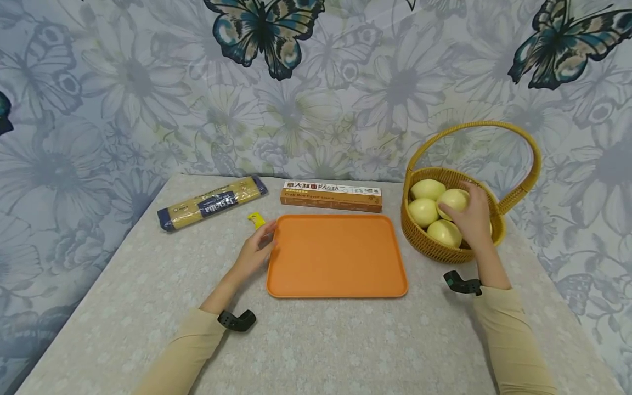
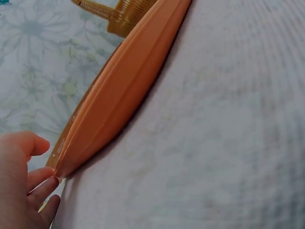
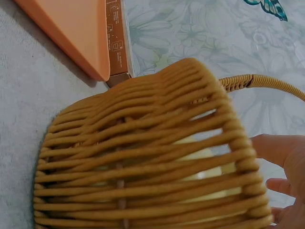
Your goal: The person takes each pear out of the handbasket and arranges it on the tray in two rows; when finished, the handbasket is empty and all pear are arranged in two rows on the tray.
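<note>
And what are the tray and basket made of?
Tray: probably plastic, smooth and mostly matte; its even orange and rounded corners suggest moulding.
Basket: woven strands with a slight sheen; the right wrist view shows round cords with gaps between them. Could be natural rattan or plastic; I can't tell.

Bright and even, the head view is bathed in soft, diffuse light, and the counter (image 1: 336,345) is left without harsh glare. Faint shadows are cast there, along the inner sides of the sleeves (image 1: 515,340). Small highlights are caught on the pale yellow rounds (image 1: 427,189). Over to the left wrist: everything dimmed, the counter smeared into rippled blur at right, a dark shadow drawn beneath the tray (image 2: 114,90). At the right wrist, the basket's (image 3: 143,164) near weave is softened, a white glint glimpsed through its gaps.
</note>
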Available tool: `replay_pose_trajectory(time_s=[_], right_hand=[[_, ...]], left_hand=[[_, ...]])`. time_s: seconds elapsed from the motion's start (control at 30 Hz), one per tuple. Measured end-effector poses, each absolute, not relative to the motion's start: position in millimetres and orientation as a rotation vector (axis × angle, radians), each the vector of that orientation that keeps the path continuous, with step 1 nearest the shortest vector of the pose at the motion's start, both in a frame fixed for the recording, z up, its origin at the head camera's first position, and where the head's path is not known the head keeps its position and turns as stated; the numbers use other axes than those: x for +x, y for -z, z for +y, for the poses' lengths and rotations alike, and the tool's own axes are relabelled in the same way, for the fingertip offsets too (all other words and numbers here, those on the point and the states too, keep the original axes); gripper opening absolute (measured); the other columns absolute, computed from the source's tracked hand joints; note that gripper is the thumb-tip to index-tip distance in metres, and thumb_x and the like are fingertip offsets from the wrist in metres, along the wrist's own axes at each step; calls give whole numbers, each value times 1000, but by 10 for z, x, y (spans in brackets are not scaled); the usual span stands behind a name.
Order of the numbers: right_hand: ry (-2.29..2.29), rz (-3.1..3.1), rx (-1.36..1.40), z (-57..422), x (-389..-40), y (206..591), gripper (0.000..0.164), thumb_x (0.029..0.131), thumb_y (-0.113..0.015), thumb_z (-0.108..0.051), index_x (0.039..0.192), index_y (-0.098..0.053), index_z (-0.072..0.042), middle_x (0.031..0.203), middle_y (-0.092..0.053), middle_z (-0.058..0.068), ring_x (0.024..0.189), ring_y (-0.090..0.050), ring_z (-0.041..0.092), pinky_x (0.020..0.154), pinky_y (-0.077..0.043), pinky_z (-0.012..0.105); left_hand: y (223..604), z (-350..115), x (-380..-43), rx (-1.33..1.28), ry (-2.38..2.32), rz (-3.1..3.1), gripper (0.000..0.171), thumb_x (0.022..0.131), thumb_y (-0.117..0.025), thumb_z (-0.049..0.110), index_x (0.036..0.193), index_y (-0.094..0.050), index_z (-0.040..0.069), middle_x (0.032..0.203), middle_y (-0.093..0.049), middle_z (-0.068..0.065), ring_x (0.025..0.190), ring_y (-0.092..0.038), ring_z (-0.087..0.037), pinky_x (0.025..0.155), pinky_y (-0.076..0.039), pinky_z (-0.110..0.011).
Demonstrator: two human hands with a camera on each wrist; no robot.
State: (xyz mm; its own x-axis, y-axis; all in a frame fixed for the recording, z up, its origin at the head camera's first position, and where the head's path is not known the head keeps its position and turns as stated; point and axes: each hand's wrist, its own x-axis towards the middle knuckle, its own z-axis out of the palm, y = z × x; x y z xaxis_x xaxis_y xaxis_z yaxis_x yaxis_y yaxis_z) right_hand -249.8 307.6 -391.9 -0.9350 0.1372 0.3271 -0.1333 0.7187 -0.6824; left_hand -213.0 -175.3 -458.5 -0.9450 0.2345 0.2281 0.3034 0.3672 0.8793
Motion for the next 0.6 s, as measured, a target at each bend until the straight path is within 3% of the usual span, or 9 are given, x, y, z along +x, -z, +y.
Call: replay_pose_trajectory(time_s=[0.33,0.6], right_hand=[[-1043,-2611,-58,3112,-2531,4028,73,86,-69,-23,142,-33,7,144,-31,32,125,-35,51,96,-37,65],[-1143,-2610,-131,3164,-2557,4066,82,85,-69,-26,149,-25,-1,153,-25,25,132,-32,49,102,-34,65]], left_hand=[[4628,-1788,-2127,-408,1725,-2559,50,94,-53,0,140,-36,-11,139,-44,-33,128,-44,-44,111,-37,-54],[4641,-1793,-2170,-414,1745,-2510,47,94,-52,-2,137,-39,-13,135,-47,-33,123,-49,-44,107,-39,-54]])
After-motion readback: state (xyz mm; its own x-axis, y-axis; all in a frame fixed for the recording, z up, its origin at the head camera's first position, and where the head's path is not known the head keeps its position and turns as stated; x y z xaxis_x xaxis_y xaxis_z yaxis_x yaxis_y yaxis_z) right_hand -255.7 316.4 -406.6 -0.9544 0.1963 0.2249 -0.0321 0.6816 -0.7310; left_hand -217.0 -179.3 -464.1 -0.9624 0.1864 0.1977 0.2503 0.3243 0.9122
